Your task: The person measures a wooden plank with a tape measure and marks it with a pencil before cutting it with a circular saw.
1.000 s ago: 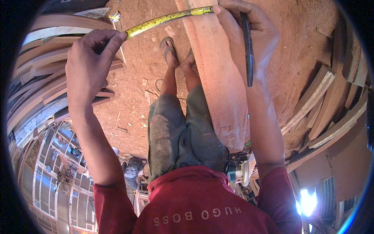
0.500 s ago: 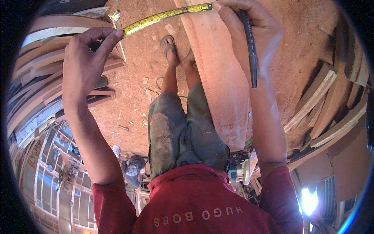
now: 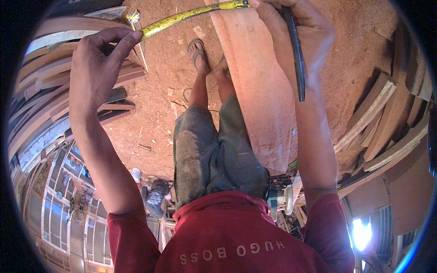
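Just then, from my far-off seat, I saw the left hand (image 3: 93,63) and the right hand (image 3: 315,40) slide a bit higher in view. The yellow tape (image 3: 182,18) went up with them and still ran between them in a soft curve, so it stayed stretched out. The left thumb and finger pinched one end. The right thumb pressed the other end, and that hand also gripped a thin black pen (image 3: 297,54).

Below was dusty red-brown ground (image 3: 154,116), with a big wood pile (image 3: 54,82) on the left and some beams (image 3: 382,129) on the right. The wide board (image 3: 252,82) slanted beside the legs (image 3: 195,145). The tape crossed it in my view; I couldn't tell if they touched. Small pale chips (image 3: 198,32) lay about.
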Demonstrator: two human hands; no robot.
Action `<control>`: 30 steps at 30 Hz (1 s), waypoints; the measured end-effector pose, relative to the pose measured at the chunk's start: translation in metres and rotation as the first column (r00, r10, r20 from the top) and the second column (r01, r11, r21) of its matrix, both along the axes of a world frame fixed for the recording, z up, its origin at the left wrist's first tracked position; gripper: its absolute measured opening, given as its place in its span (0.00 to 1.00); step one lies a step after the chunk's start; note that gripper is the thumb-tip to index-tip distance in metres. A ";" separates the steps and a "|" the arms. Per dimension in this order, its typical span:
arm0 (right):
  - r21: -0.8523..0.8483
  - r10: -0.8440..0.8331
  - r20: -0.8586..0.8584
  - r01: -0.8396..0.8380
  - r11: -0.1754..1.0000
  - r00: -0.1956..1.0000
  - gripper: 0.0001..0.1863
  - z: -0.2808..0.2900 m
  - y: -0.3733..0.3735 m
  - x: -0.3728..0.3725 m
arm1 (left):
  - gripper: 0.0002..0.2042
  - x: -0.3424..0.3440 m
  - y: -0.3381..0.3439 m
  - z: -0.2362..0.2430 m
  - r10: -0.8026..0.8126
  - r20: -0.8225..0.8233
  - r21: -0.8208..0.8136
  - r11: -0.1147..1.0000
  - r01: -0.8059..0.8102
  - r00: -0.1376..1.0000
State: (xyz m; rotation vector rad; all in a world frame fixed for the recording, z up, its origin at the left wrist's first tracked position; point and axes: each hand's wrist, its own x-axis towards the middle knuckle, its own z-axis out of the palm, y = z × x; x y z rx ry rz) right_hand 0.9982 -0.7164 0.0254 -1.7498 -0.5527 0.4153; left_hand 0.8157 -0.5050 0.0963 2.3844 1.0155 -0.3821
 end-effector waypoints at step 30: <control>-0.168 0.145 0.653 -0.045 0.985 0.744 0.12 0.012 -0.016 0.020 | 0.12 0.014 -0.040 -0.001 0.013 0.175 -0.100 0.995 0.005 0.985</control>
